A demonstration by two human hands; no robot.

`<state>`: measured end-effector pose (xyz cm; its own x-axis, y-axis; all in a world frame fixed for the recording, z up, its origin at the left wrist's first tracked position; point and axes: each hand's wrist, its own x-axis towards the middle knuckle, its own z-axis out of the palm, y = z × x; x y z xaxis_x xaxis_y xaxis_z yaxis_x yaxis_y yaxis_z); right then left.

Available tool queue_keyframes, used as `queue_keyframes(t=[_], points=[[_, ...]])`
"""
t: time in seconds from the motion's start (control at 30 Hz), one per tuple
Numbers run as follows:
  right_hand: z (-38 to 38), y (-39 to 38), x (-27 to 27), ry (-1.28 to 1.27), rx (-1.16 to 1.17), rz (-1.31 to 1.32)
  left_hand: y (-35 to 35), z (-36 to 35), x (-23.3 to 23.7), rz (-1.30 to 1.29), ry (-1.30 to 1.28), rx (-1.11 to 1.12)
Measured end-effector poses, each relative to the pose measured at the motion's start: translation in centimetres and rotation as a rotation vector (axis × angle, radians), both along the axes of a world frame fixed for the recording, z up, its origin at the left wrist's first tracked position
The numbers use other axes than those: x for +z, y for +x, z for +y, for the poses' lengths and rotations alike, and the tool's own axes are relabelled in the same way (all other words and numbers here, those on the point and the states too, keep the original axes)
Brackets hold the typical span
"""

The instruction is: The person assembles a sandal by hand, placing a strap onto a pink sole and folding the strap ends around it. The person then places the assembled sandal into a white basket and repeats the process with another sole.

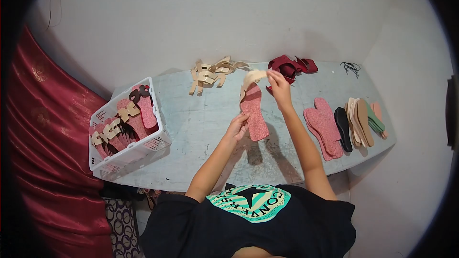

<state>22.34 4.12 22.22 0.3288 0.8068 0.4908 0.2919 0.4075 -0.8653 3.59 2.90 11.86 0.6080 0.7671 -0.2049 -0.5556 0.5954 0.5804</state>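
My left hand (237, 125) grips a speckled pink sandal sole (255, 114) by its left edge, above the middle of the table. At the sole's upper end, a cream strap (254, 77) curves across. The strap's right end is pinched between the fingers of my right hand (277, 82). Behind my hands, a pile of cream straps (213, 74) lies to the left near the wall. A heap of dark red straps (289, 67) lies just beyond my right hand.
A white plastic basket (165, 136) at the left holds several pink soles with straps. On the right lie stacked pink soles (325, 126), a black sole (342, 129), beige soles (362, 122) and green ones (375, 120). Thin black cords (351, 69) rest at the back right corner.
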Motion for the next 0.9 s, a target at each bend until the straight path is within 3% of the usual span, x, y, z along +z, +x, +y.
queue_keyframes(t=[0.1,0.17,0.27,0.4,0.5,0.57,0.7,0.77,0.8,0.87,0.9], points=[[-3.9,0.8,-5.6,-0.044,0.043,0.218,-0.7,-1.1,0.7,0.085,0.041,0.086],[-6.9,0.6,-8.3,-0.176,0.089,0.614,-1.2,-1.8,0.0,0.106,0.046,0.097],[-10.6,0.2,-10.9,-0.260,0.077,0.859,-1.9,-3.4,0.1,0.152,0.093,0.073],[-14.1,-0.2,-13.3,-0.378,0.098,0.926,-2.9,-6.2,0.8,0.184,0.207,-0.029],[-15.9,-1.0,-13.2,-0.409,0.042,0.910,-3.6,-8.2,0.9,0.267,0.217,-0.092],[-16.6,-1.0,-13.5,-0.451,0.014,0.701,-4.2,-9.2,1.6,0.295,0.191,-0.122],[-16.9,-1.8,-12.5,-0.421,-0.038,0.544,-4.8,-10.4,2.8,0.277,0.192,-0.120],[-16.9,-1.9,-10.3,-0.405,-0.011,0.227,-5.3,-10.7,3.4,0.269,0.167,-0.127],[-16.9,-2.0,-9.4,-0.412,-0.013,0.228,-5.5,-10.9,3.6,0.260,0.154,-0.131],[-16.8,-2.3,-8.1,-0.268,0.033,-0.096,-5.8,-11.2,3.7,0.253,0.153,-0.147],[-16.8,-2.3,-7.9,-0.265,0.033,-0.091,-5.8,-11.4,3.7,0.248,0.168,-0.161]])
